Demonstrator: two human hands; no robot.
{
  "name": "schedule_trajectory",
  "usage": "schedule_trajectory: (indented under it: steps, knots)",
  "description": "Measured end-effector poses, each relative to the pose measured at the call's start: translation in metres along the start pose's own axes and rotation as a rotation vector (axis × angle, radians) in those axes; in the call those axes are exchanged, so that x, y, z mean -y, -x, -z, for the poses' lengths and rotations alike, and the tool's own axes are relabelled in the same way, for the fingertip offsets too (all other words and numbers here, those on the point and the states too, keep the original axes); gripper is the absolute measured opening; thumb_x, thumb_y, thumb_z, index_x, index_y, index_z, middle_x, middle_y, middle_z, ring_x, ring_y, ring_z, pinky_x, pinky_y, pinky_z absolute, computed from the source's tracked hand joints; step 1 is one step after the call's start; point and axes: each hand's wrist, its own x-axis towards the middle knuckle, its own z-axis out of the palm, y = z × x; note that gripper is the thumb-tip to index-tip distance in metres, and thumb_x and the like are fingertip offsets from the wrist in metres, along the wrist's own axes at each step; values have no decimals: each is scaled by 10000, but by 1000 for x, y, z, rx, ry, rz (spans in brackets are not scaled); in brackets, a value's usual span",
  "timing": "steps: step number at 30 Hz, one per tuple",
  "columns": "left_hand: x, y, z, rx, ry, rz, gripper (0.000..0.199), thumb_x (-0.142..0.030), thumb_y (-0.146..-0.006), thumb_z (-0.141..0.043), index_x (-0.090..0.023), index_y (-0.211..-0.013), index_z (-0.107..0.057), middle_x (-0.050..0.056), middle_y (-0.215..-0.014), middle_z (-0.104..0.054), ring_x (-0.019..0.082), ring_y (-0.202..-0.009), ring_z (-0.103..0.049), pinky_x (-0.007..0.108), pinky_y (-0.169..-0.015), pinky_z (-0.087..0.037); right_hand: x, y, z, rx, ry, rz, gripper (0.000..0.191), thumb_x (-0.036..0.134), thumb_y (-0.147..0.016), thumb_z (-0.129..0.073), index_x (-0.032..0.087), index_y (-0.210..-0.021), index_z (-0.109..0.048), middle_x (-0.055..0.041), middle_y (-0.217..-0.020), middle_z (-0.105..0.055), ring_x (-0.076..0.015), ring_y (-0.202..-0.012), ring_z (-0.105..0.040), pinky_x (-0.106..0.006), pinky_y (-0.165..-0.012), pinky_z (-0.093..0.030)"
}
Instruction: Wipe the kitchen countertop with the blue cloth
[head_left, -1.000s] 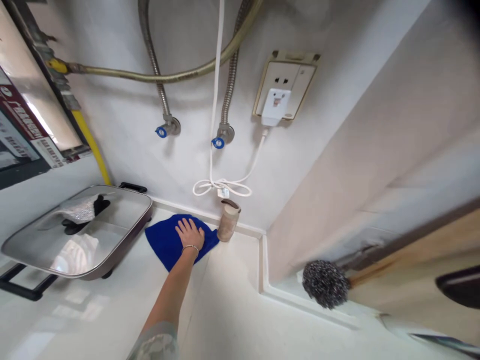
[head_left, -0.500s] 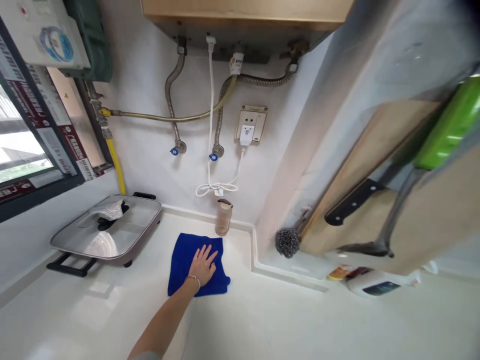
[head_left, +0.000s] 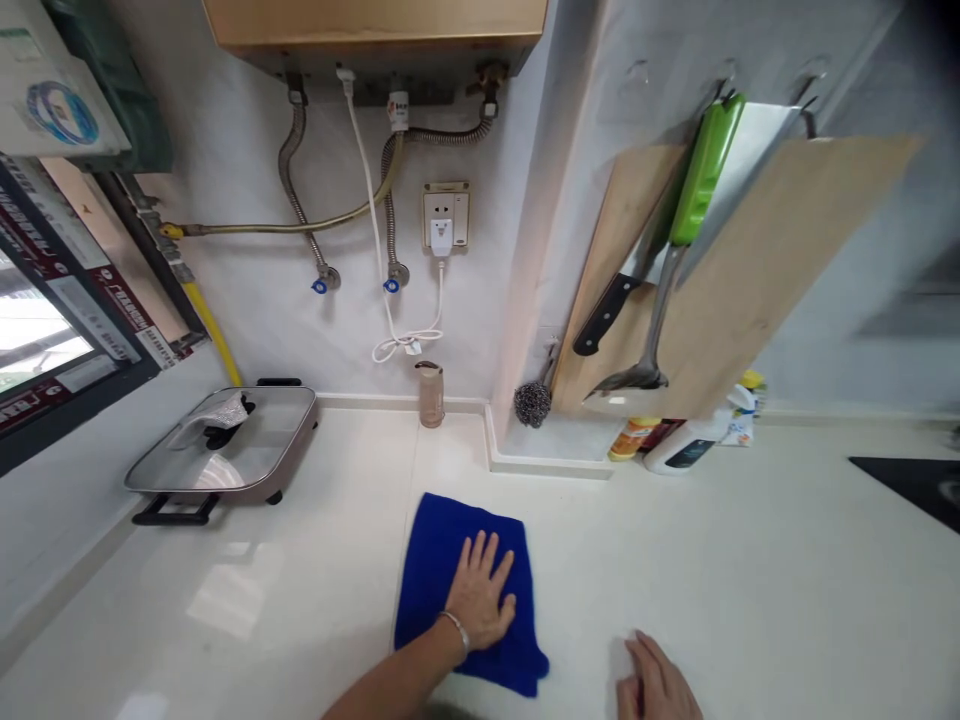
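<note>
Left hand [head_left: 480,597]: spread flat on the cloth [head_left: 433,575], not gripping it.
Right hand [head_left: 658,682]: right of the cloth, fingers bent; cannot tell whether it grips.
Cloth: near, middle of the worktop [head_left: 330,590].
Bottle [head_left: 430,398]: far, by the wall [head_left: 476,330].
Pan [head_left: 251,455]: left, lidded.

The single view came from a camera on the person's head, facing forward and down across the tabletop [head_left: 330,570]. The hands [head_left: 481,598] lay closest, low in the frame, the right one cut by the bottom edge. The wall [head_left: 337,340] stood farther off, straight ahead. The lens sat low enough to catch the underside of the gold box [head_left: 375,25], and took in the window [head_left: 34,330] at far left.
</note>
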Motion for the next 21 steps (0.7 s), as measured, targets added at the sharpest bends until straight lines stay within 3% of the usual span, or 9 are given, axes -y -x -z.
schedule_trajectory:
  steps: [4, 6, 8, 10, 12, 14, 16, 18, 21]
  knots:
    - [-66, -24, -26, 84, 170, -113, 709, -524, -937, -413, -234, -1555, -223, 142, -1653, -59, 359, -1524, -18, 653, -1222, -131, 8, 1, 1, -16, 12, -11, 414, 390, -885, -395, 184, -1174, -607, -169, -1267, -610, -359, -1146, -585, -553, -983, -487]
    - [-85, -32, -29, 91, 212, -161, 707, -520, -938, -412, -230, -1555, -223, 135, -1654, -35, 354, -1524, -6, 650, -1226, -124, 8, -1, 4, 2, -44, -21, 407, 405, -892, -396, 176, -1141, -624, -173, -1263, -612, -357, -1161, -577, -570, -1011, -465]
    - [-90, -34, -24, 72, 230, -209, 729, -505, -924, -459, -245, -1558, -207, 116, -1656, -14, 338, -1527, -21, 617, -1232, -165, 12, -10, 13, 10, -153, -72, 409, 451, -881, -433, 178, -1097, -646, -172, -1255, -619, -368, -1184, -563, -614, -1063, -408]
    - [-82, -29, -16, 18, 210, -234, 738, -445, -917, -496, -268, -1561, -183, 93, -1661, -18, 315, -1530, -46, 584, -1231, -217, 26, -27, 25, -5, -362, -204, 431, 503, -856, -503, 189, -1111, -650, -162, -1282, -611, -378, -1237, -529, -640, -1116, -338]
    - [-65, -18, -8, -57, 140, -197, 708, -348, -932, -466, -260, -1564, -161, 83, -1664, -59, 295, -1530, -70, 572, -1227, -242, 53, -51, 34, 29, -715, -399, 480, 526, -854, -551, 211, -1209, -616, -142, -1356, -575, -361, -1302, -487, -621, -1143, -321]
    - [-46, -5, -4, -116, 42, -114, 661, -283, -953, -399, -216, -1564, -157, 102, -1656, -129, 289, -1525, -99, 576, -1220, -259, 83, -77, 33, 202, -1230, -557, 507, 544, -911, -466, 224, -1290, -574, -136, -1392, -555, -336, -1306, -500, -618, -1131, -351]
    - [-30, 8, -5, -139, -49, -35, 635, -285, -969, -364, -161, -1559, -166, 137, -1637, -196, 290, -1516, -142, 562, -1207, -295, 107, -96, 20, 400, -1591, -609, 576, 589, -933, -371, 200, -1311, -565, -156, -1414, -535, -329, -1323, -489, -639, -1124, -350]
    - [-19, 18, -8, -136, -117, -4, 628, -312, -980, -356, -136, -1554, -175, 155, -1620, -241, 288, -1507, -181, 546, -1195, -326, 119, -105, 1, 526, -1724, -628, 617, 614, -938, -310, 190, -1306, -566, -163, -1430, -522, -309, -1326, -491, -632, -1130, -338]
    - [-9, 23, -9, -98, -162, -47, 622, -333, -990, -346, -148, -1556, -167, 139, -1614, -268, 268, -1502, -213, 518, -1194, -339, 113, -104, -22, 659, -1813, -630, 654, 631, -948, -254, 194, -1361, -511, -159, -1500, -442, -290, -1341, -477, -629, -1143, -298]
